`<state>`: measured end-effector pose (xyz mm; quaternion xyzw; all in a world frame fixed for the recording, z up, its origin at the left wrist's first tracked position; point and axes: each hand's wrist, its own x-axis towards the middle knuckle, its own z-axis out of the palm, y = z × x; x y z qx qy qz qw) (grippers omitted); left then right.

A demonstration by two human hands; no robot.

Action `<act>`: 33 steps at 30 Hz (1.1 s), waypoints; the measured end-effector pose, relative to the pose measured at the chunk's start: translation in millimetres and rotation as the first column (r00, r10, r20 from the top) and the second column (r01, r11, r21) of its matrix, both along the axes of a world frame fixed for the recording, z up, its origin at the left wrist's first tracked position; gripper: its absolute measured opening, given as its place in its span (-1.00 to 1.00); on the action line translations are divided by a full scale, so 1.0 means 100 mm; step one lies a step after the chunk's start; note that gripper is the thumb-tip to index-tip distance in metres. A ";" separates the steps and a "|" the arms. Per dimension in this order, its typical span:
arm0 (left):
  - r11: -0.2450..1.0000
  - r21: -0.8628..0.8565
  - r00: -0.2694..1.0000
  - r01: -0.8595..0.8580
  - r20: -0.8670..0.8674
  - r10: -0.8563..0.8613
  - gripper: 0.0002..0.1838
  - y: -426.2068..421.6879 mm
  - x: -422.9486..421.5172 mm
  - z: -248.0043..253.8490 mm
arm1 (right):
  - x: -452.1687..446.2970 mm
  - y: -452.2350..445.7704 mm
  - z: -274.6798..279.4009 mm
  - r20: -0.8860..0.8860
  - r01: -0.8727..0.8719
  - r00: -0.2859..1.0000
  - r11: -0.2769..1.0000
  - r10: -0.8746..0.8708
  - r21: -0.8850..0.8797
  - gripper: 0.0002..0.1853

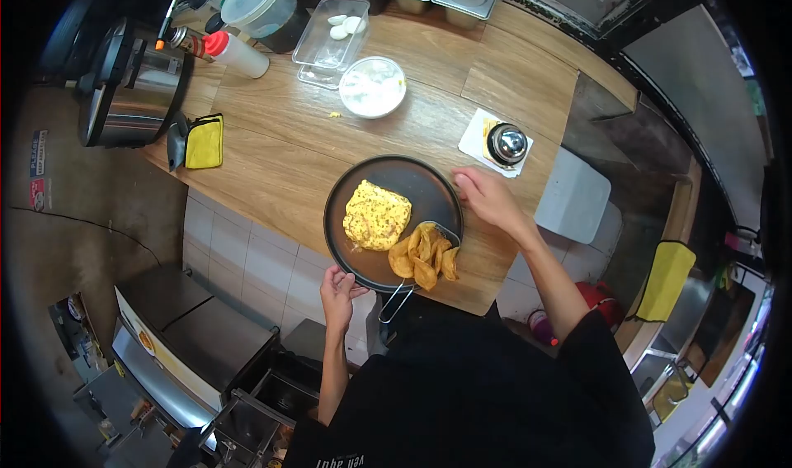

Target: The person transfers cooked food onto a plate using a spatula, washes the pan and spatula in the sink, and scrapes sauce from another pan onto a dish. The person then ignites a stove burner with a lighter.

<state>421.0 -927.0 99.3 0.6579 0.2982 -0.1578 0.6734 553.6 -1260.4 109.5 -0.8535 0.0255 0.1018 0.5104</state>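
Note:
A dark round plate (394,179) lies at the front edge of the wooden counter, its lower part near or past that edge. On it sit a yellow, speckled square of food (376,215) and a small wire basket (398,303) of golden fried wedges (425,256), its handle hanging over the rim. My left hand (338,293) holds the plate's lower left rim, thumb and fingers closed at it. At the right rim is my right hand (488,196), its fingers curled against the edge; the fingertips are partly hidden.
Behind the plate stand a white bowl (373,87), a clear container (332,32) and a red-capped bottle (239,54). A shiny round object (506,144) rests on papers at the right. A yellow cloth (205,142) and a large cooker (142,84) are at the left.

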 end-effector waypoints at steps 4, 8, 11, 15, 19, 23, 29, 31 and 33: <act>1.000 -0.009 1.000 0.002 0.011 -0.002 -0.78 -0.02 -0.02 -0.06 | 0.24 0.17 -0.15 0.069 -0.209 0.974 0.975 0.214 -0.079 -0.70; 0.994 0.103 0.997 0.047 0.057 -0.053 -0.77 -0.05 0.04 -0.01 | 0.27 0.19 -0.13 0.059 -0.316 0.944 0.942 0.324 -0.109 -0.69; 0.989 0.128 0.996 0.068 0.055 -0.076 -0.77 0.03 0.11 0.01 | 0.18 0.18 -0.06 0.045 -0.290 0.954 0.951 0.296 -0.104 -0.70; 0.978 0.161 0.987 0.130 0.071 -0.143 -0.77 0.07 0.22 0.22 | 0.05 0.12 0.08 0.081 -0.219 0.970 0.971 0.227 -0.097 -0.73; 0.961 0.200 0.973 0.190 0.095 -0.212 -0.73 -0.01 0.45 0.58 | -0.03 -0.03 0.34 0.175 -0.111 0.977 0.990 0.124 -0.083 -0.72; 0.902 0.243 0.912 0.358 0.117 -0.394 -0.75 -0.22 0.90 1.02 | -0.05 -0.35 0.77 0.032 0.032 0.999 0.999 -0.032 -0.003 -0.71; 0.761 0.309 0.723 0.571 0.249 -0.644 -0.73 -0.90 1.94 1.11 | -0.11 -1.12 0.87 0.118 0.188 0.975 0.982 -0.189 0.019 -0.64; 0.629 0.463 0.574 0.624 0.275 -0.772 -0.72 -1.22 2.31 1.11 | -0.11 -1.34 0.98 -0.123 0.332 0.941 0.929 -0.315 0.162 -0.64; 0.586 0.452 0.545 0.672 0.234 -0.805 -0.72 -1.61 2.66 1.11 | -0.10 -1.57 0.89 -0.065 0.339 0.941 0.920 -0.333 0.199 -0.66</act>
